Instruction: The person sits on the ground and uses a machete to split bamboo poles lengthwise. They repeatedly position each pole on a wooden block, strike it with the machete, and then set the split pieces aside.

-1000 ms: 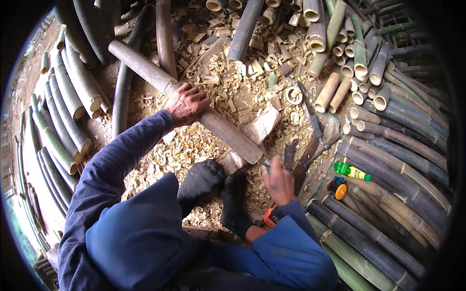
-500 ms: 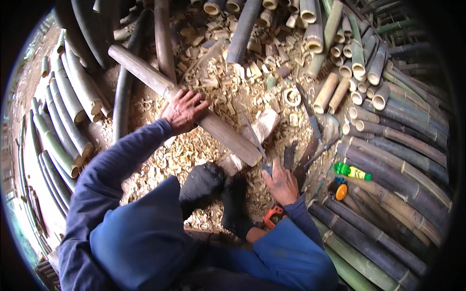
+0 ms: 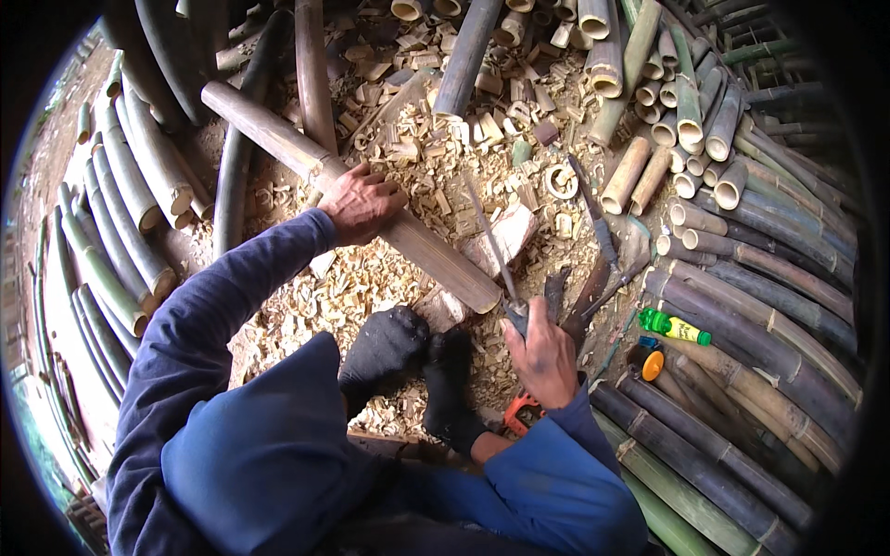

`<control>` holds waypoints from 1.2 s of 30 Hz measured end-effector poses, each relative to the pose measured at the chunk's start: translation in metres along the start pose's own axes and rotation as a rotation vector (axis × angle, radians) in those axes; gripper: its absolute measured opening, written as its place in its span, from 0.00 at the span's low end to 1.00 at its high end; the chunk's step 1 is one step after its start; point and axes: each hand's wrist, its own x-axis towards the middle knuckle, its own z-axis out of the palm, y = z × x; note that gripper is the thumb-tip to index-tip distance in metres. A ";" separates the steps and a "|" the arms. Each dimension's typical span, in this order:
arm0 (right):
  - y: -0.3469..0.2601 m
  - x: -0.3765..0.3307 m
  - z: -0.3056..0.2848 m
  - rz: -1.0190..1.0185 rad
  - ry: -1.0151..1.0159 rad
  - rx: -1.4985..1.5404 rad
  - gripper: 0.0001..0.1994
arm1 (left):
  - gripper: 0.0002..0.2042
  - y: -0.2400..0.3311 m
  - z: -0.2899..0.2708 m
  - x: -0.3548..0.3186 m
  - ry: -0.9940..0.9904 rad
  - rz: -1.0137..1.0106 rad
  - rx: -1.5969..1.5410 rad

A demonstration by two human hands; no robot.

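A brown length of bamboo slants across the middle, from the upper left down to its cut end near my feet. My left hand lies over it past the middle, fingers curled round its top. In my right hand is the handle of a knife. Its long narrow blade points up and away, just right of the bamboo's near end; I cannot tell whether they touch. Under and beside that end lies a pale wood block. The far underside of the bamboo is hidden.
Shavings cover the ground round my dark-covered feet. Bamboo poles lie stacked at right, with a green bottle on them. More poles stand at left. An orange-handled tool sits by my right leg.
My right hand and the knife have risen slightly away from me, and the blade has turned a little more upright. My left hand has shifted slightly right along the bamboo.
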 end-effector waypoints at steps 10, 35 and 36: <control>0.042 0.007 0.030 -0.011 -0.078 -0.155 0.18 | 0.13 -0.005 0.015 -0.019 0.203 0.009 0.087; 0.020 0.004 0.012 -0.067 -0.040 -0.112 0.17 | 0.16 0.002 0.033 -0.032 0.287 -0.049 0.180; -0.007 0.000 -0.004 -0.065 0.014 -0.028 0.17 | 0.17 0.006 0.035 -0.031 0.284 -0.049 0.177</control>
